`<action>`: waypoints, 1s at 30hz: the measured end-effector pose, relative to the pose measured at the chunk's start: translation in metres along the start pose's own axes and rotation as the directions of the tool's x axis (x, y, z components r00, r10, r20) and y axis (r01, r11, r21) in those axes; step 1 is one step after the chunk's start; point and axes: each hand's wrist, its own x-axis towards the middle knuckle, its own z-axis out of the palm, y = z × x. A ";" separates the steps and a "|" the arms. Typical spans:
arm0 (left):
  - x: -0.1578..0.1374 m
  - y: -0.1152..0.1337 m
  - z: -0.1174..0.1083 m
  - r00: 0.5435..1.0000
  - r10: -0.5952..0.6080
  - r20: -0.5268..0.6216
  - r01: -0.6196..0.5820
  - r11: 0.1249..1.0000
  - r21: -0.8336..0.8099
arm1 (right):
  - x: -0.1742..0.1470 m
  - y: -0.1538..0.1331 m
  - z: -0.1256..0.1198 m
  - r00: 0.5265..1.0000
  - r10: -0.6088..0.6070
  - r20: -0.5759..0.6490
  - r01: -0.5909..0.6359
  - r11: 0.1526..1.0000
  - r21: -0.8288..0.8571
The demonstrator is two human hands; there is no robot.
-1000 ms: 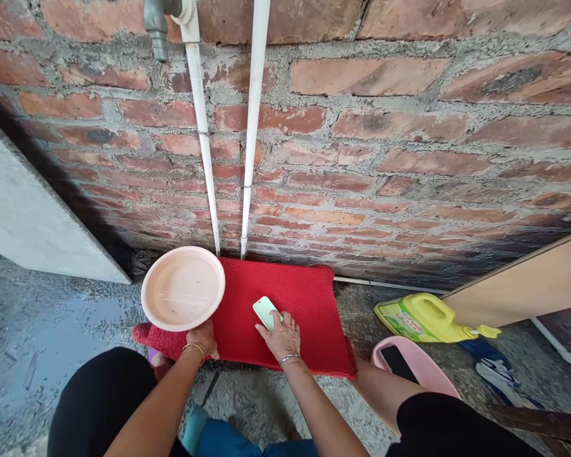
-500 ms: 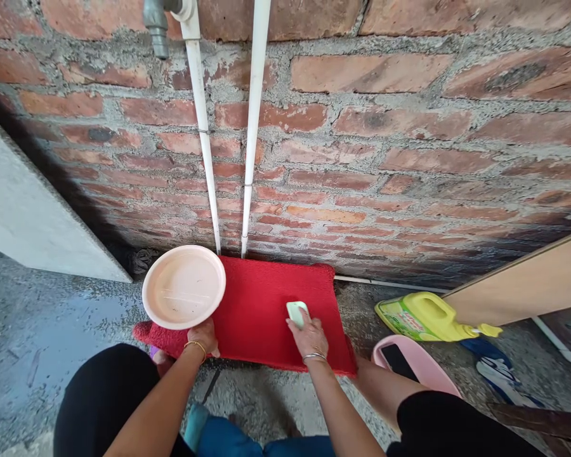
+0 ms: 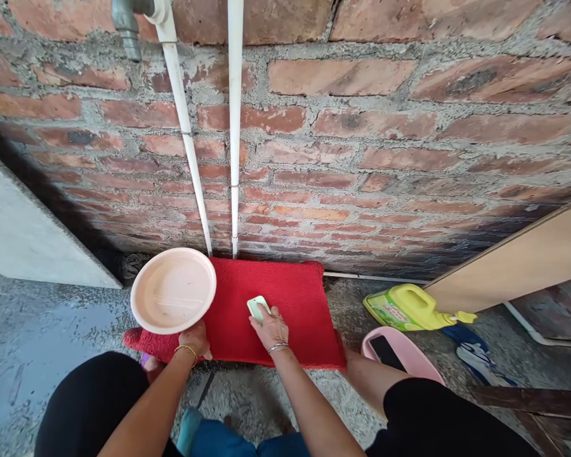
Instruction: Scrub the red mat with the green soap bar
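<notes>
A red plush mat lies spread in front of the brick wall, its front edge towards me. On it my right hand is closed round a pale green scrubbing brush; the brush's underside is hidden against the mat. My left hand, with a gold bracelet, is curled on the mat's front edge, right below the rim of a pale pink basin. Its thumb shows, but most fingers are hidden. The basin stands over the mat's left end and appears to hold water.
White pipes and a grey tap run up the brick wall. At right lie a yellow detergent jug, a pink tub with a dark phone, and blue-white slippers. A grey slab leans at left. My knees flank the mat.
My right hand has slid the scrubbing brush leftward over the mat, towards the basin. My left hand keeps its place by the basin. The whole view has shifted slightly.
</notes>
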 end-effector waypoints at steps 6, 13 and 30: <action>0.004 0.000 0.004 1.000 0.001 0.005 -0.001 1.000 0.010 | 0.002 0.085 -0.023 0.953 0.298 -0.048 -0.297 0.954 0.029; 0.006 -0.003 0.007 1.000 0.010 -0.006 -0.010 1.000 0.024 | -0.010 0.100 -0.026 0.896 0.432 -0.097 -0.423 0.900 0.101; 0.005 -0.004 0.004 0.999 0.033 0.008 -0.033 0.999 0.042 | -0.038 0.111 -0.014 0.938 0.320 -0.132 -0.313 0.947 0.075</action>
